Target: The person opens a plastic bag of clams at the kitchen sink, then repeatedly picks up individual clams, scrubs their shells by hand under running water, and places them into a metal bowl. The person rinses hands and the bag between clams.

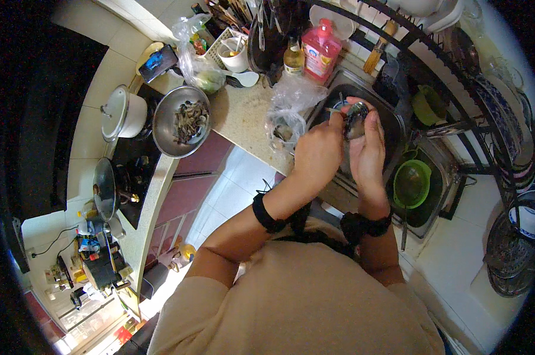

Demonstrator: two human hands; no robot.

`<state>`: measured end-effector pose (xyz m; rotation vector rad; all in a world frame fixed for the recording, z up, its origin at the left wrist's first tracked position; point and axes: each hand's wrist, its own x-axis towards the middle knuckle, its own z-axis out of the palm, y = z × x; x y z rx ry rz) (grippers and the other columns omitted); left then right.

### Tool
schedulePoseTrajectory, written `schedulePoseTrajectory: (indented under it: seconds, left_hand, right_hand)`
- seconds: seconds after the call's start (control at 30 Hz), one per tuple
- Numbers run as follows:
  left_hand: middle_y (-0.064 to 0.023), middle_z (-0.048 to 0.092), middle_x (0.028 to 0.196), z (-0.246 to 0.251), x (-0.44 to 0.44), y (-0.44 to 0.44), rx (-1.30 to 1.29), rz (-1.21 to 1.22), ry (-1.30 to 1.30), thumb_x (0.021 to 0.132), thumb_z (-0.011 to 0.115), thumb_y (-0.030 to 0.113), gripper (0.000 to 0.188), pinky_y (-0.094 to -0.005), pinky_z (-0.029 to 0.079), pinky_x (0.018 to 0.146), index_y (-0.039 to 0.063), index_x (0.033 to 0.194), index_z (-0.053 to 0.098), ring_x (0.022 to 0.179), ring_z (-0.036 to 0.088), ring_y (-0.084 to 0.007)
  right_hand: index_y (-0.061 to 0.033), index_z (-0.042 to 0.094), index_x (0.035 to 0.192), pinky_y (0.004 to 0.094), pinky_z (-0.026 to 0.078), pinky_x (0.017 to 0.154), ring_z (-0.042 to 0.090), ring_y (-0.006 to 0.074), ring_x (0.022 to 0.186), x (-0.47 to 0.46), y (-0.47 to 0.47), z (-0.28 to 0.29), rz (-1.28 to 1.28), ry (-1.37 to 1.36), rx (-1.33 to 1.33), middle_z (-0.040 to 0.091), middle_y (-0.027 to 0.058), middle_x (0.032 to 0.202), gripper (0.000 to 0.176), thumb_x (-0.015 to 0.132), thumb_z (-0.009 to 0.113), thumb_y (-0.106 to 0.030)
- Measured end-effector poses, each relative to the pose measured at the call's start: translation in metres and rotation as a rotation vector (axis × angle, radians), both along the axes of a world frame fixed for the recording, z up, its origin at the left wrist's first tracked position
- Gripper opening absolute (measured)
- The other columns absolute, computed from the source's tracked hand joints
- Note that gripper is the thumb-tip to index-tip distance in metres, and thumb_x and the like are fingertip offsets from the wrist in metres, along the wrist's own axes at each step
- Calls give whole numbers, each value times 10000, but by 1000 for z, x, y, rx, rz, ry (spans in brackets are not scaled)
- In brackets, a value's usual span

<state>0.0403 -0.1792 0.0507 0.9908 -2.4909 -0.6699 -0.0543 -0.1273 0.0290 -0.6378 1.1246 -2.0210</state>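
Observation:
Over the left basin of a metal sink (394,164), both of my hands meet at a dark, shiny rounded object (356,116), possibly a shellfish. My right hand (368,144) cups it from the right, fingers curled around its far side. The curled fingers of my left hand (318,148) grip its left edge; a pale thin strip shows beside them, but I cannot tell what it is. Left of the sink, a clear plastic bag (286,120) holds something greyish. A steel bowl (163,133) farther left contains several dark, pale-edged pieces of food (191,122).
A green strainer (411,184) sits in the right basin. Behind the sink stand a pink pump bottle (322,51) and a glass bottle (293,57). A black dish rack (405,26) arches overhead. A white lidded pot (132,116) and a covered pan (104,188) occupy the stove.

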Motion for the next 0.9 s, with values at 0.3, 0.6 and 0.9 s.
schedulePoseTrajectory:
  seconds: [0.3, 0.6, 0.9]
  left_hand:
    - [-247, 615, 652, -12, -4, -6, 112, -30, 67, 856, 495, 88, 173, -513, 498, 558, -30, 978, 531, 608, 625, -416]
    - [-265, 621, 786, -22, -7, -14, 274, -87, 211, 868, 499, 118, 178, -530, 483, 687, -26, 933, 581, 756, 603, -456]
    - [-253, 620, 789, -30, -3, -33, 615, -255, 161, 868, 479, 101, 183, -500, 468, 698, -50, 926, 564, 774, 597, -448]
  right_hand:
    - [9, 526, 1164, 300, 375, 955, 546, 163, 993, -3, -3, -7, -37, 65, 41, 600, 81, 1015, 427, 999, 400, -364]
    - [3, 515, 1158, 351, 406, 963, 574, 217, 1003, -5, -2, -12, 40, -43, -16, 602, 104, 1019, 435, 1004, 370, -378]
    - [-14, 480, 1208, 380, 394, 977, 559, 246, 1073, 0, 0, -10, 78, -160, -94, 589, 119, 1089, 451, 999, 367, -397]
